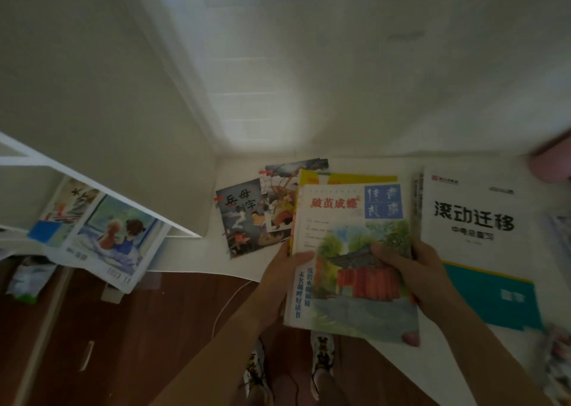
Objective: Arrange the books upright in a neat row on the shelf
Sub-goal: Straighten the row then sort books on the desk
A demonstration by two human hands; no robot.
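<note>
I hold a book with a painted red pavilion on its cover (pixel 355 242) flat over the white shelf surface (pixel 355 164). My left hand (pixel 282 269) grips its left edge, thumb on the cover. My right hand (pixel 414 269) grips its right side, thumb on the cover too. Under it lies a yellow book (pixel 346 178). To the left lie a dark illustrated booklet (pixel 239 217) and another picture booklet (pixel 287 186). To the right lies a large white and teal workbook (pixel 482 245).
A white upright panel (pixel 102 112) forms the shelf's left side. Beyond it, magazines (pixel 114 245) lie flat on a lower shelf and stick out over the edge. A pink object (pixel 553 158) sits at the far right. Below are brown floor, a white cable and my shoes.
</note>
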